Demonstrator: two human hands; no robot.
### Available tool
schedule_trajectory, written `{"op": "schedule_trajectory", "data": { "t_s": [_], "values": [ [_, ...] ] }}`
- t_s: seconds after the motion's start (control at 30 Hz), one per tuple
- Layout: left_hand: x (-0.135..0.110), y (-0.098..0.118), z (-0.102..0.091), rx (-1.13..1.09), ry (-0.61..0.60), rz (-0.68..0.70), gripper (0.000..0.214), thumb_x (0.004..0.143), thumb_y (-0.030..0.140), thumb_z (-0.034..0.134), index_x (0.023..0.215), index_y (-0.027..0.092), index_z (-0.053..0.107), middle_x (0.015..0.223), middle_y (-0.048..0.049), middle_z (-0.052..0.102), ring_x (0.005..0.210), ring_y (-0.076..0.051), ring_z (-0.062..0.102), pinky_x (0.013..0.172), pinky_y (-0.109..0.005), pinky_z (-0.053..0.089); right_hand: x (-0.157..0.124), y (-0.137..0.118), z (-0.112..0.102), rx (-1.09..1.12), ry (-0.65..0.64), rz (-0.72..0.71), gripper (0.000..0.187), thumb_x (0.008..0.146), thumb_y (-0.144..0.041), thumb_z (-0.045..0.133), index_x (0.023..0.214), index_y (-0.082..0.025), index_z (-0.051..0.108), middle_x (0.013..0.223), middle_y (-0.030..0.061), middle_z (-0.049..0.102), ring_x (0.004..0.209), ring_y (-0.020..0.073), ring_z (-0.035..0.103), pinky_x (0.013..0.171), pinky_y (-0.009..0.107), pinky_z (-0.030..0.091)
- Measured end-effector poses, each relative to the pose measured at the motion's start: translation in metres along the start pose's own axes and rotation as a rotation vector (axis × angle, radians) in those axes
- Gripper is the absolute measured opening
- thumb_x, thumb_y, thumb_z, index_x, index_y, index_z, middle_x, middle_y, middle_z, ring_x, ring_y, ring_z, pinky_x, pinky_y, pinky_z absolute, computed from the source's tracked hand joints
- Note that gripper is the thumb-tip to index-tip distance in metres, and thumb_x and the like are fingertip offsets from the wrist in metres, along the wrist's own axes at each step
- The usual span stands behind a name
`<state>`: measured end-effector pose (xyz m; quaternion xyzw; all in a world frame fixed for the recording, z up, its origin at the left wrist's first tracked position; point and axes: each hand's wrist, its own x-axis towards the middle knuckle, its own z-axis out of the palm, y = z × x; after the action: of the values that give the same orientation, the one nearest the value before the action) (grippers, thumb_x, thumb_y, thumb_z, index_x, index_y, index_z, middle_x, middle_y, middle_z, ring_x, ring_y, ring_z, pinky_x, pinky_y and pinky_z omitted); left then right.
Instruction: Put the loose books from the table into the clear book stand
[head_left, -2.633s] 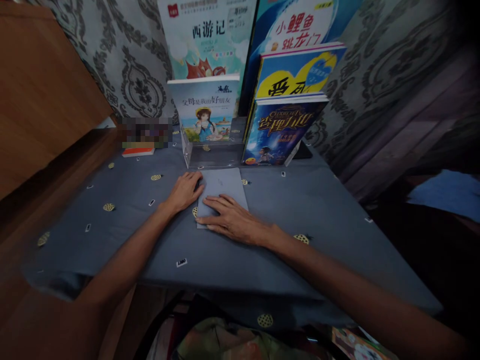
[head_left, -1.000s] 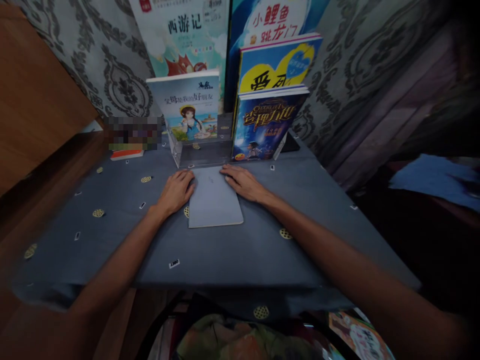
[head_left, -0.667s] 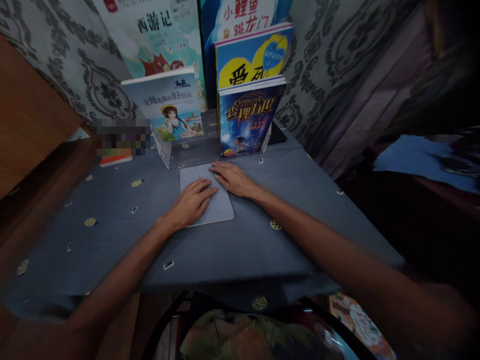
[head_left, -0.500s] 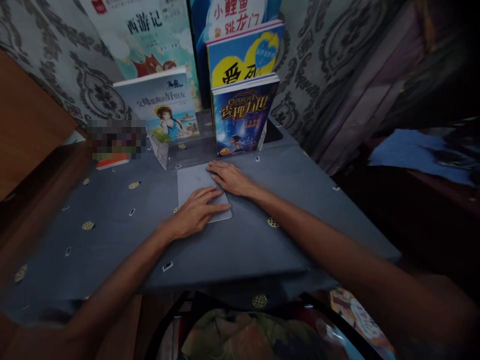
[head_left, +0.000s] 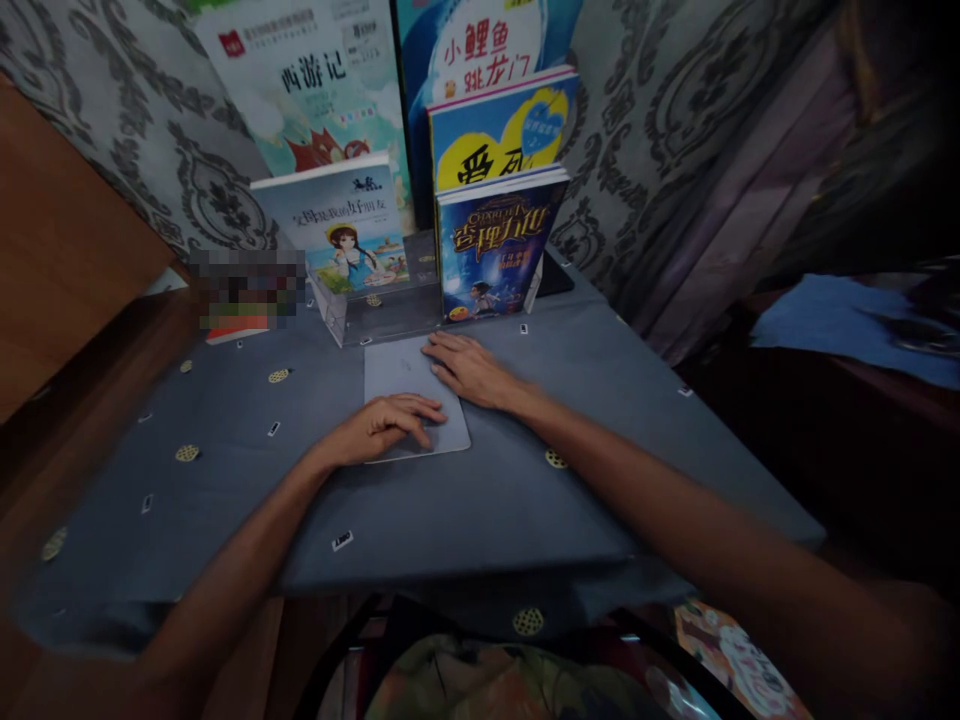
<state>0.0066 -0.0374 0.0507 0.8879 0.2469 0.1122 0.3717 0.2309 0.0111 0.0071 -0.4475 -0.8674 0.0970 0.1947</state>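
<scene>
A thin grey booklet (head_left: 397, 372) lies flat on the table, just in front of a clear stand. My left hand (head_left: 382, 428) rests on its near end, fingers stretched out and lying flat across the cover. My right hand (head_left: 466, 366) lies palm down on the booklet's far right edge, fingers extended and flat. Neither hand grips anything.
The table wears a grey-blue cloth (head_left: 225, 470) with small yellow motifs. A clear acrylic stand (head_left: 375, 312) holds upright books: a pale girl-cover book (head_left: 341, 230), a dark blue book (head_left: 491, 245), a yellow-and-blue one (head_left: 502, 130). A red-edged book (head_left: 236, 328) lies at the back left.
My left hand slid from the booklet's far left corner across and down to its near end. My right hand left the near end earlier and now stays on the far right edge.
</scene>
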Motion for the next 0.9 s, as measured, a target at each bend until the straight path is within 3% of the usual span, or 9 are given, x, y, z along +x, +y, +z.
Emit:
{"op": "schedule_trajectory", "data": {
  "t_s": [0.1, 0.23, 0.3, 0.4, 0.57, 0.73, 0.8, 0.9],
  "values": [
    [-0.005, -0.014, -0.004, -0.007, 0.17, -0.075, 0.037, 0.099, 0.022, 0.039, 0.099, 0.024, 0.076, 0.116, -0.007, 0.074, 0.115, -0.022, 0.066, 0.104, -0.043, 0.051, -0.007, -0.005, -0.004, -0.034, -0.005, -0.008, 0.043, 0.101, -0.029, 0.041, 0.14, -0.015, 0.055, 0.152, 0.0168, 0.048, 0.145, 0.0294, 0.039, 0.117, 0.052, 0.034],
    [-0.012, -0.038, -0.005, 0.407, 0.531, -0.273, 0.033, 0.098, 0.026, 0.042, 0.118, 0.02, 0.067, 0.125, -0.0111, 0.069, 0.12, -0.027, 0.06, 0.107, -0.05, 0.045, -0.013, -0.013, -0.007, -0.103, -0.036, 0.0, 0.043, 0.102, -0.03, 0.042, 0.14, -0.016, 0.053, 0.153, 0.0177, 0.046, 0.144, 0.031, 0.041, 0.116, 0.053, 0.034],
    [-0.015, -0.049, -0.003, 0.569, 0.616, -0.383, 0.036, 0.097, 0.03, 0.047, 0.128, 0.018, 0.061, 0.13, -0.0139, 0.065, 0.128, -0.031, 0.053, 0.109, -0.054, 0.042, -0.015, -0.018, -0.009, -0.137, -0.053, 0.0, 0.043, 0.102, -0.031, 0.043, 0.141, -0.016, 0.053, 0.152, 0.0182, 0.046, 0.143, 0.0326, 0.042, 0.116, 0.054, 0.034],
    [-0.016, -0.06, 0.0, 0.58, 0.643, -0.42, 0.043, 0.097, 0.033, 0.048, 0.136, 0.016, 0.054, 0.134, -0.0152, 0.063, 0.132, -0.031, 0.051, 0.109, -0.052, 0.042, -0.016, -0.027, -0.009, -0.162, -0.077, 0.008, 0.044, 0.101, -0.033, 0.045, 0.141, -0.016, 0.053, 0.152, 0.018, 0.046, 0.143, 0.0357, 0.04, 0.116, 0.056, 0.034],
    [-0.017, -0.064, -0.002, 0.262, 0.708, -0.344, 0.047, 0.091, 0.031, 0.056, 0.137, 0.019, 0.054, 0.135, -0.0129, 0.063, 0.126, -0.029, 0.057, 0.11, -0.048, 0.042, -0.017, -0.034, -0.003, -0.145, -0.068, 0.002, 0.046, 0.101, -0.032, 0.044, 0.143, -0.016, 0.052, 0.151, 0.0184, 0.046, 0.144, 0.0388, 0.037, 0.114, 0.057, 0.037],
    [-0.015, -0.062, -0.009, -0.44, 0.937, -0.407, 0.051, 0.081, 0.031, 0.068, 0.129, 0.019, 0.057, 0.124, -0.0122, 0.068, 0.108, -0.024, 0.067, 0.09, -0.037, 0.055, -0.017, -0.03, 0.001, -0.101, -0.023, -0.005, 0.047, 0.1, -0.031, 0.045, 0.145, -0.018, 0.051, 0.152, 0.0176, 0.045, 0.144, 0.0378, 0.037, 0.115, 0.057, 0.036],
    [-0.014, -0.059, -0.01, -0.682, 0.928, -0.459, 0.048, 0.078, 0.032, 0.071, 0.122, 0.017, 0.06, 0.11, -0.0103, 0.071, 0.09, -0.02, 0.07, 0.074, -0.03, 0.057, -0.018, -0.03, 0.002, -0.087, -0.028, 0.004, 0.048, 0.099, -0.031, 0.046, 0.145, -0.017, 0.049, 0.154, 0.0182, 0.042, 0.145, 0.0376, 0.037, 0.115, 0.057, 0.036],
    [-0.012, -0.053, -0.01, -0.881, 0.791, -0.489, 0.039, 0.072, 0.033, 0.079, 0.103, 0.014, 0.066, 0.085, -0.0058, 0.072, 0.069, -0.015, 0.068, 0.061, -0.024, 0.054, -0.018, -0.029, 0.003, -0.061, -0.03, 0.02, 0.049, 0.099, -0.033, 0.046, 0.145, -0.016, 0.048, 0.157, 0.0197, 0.039, 0.145, 0.0377, 0.036, 0.116, 0.058, 0.034]
  ]
}}
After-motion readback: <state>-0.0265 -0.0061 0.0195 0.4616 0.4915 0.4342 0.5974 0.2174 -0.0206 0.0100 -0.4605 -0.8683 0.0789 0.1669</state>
